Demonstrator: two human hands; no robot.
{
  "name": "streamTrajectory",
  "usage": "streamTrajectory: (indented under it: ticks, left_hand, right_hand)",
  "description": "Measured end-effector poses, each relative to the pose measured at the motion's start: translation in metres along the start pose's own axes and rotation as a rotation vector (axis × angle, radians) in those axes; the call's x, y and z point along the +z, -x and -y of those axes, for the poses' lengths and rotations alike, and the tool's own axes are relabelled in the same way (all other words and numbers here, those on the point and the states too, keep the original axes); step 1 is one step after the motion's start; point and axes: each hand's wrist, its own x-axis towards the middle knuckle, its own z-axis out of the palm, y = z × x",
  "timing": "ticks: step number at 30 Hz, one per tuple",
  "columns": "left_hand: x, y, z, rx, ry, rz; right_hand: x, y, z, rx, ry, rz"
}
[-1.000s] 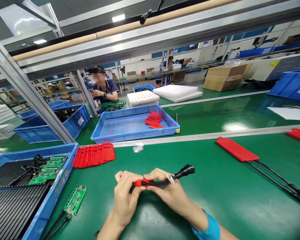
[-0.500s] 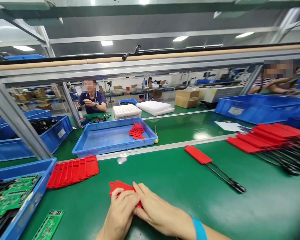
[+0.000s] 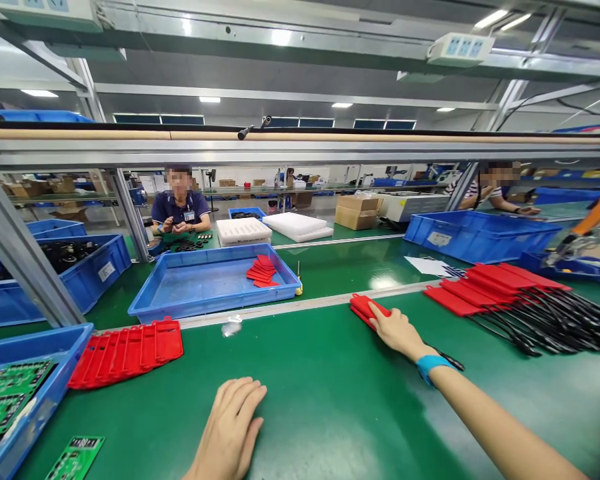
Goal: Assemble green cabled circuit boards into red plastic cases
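My right hand (image 3: 397,331) grips a red plastic case (image 3: 366,308) at the middle right of the bench, its fingers over the near end. It lies on or right beside another red case there, and a black cable end shows past my wrist. My hand covers how the two meet. My left hand (image 3: 233,427) is open at the front of the green bench, fingers stretched out and holding nothing. To its left lie a row of red case shells (image 3: 130,353) and a green circuit board (image 3: 76,459).
At right is a pile of red cases with black cables (image 3: 500,287). A blue tray (image 3: 180,311) with several red pieces stands at the back, beside a yellow screwdriver (image 3: 299,283). A blue bin (image 3: 55,373) with circuit boards is at left. Two people sit across the bench.
My hands have parted. My right hand has carried the red case from the front middle to the single cabled case at right. My left hand has let go.
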Motion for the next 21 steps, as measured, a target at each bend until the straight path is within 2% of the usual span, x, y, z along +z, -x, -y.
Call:
streamTrajectory:
  ticks: [5,12,16,21]
  left_hand:
    - [-0.001,0.000,-0.001,-0.064,0.091,0.031]
    - [-0.001,0.002,-0.001,-0.138,0.147,0.137]
    - [-0.001,0.004,-0.001,-0.128,0.135,0.157]
    - [0.005,0.009,0.008,-0.054,0.053,0.102]
  right_hand:
    - [0.022,-0.003,-0.015,0.050,-0.016,0.020]
    - [0.026,-0.001,-0.017,-0.025,-0.009,-0.002]
    - [0.026,-0.001,-0.019,-0.056,-0.014,0.004]
    - [0.026,-0.006,-0.030,-0.075,-0.085,0.020]
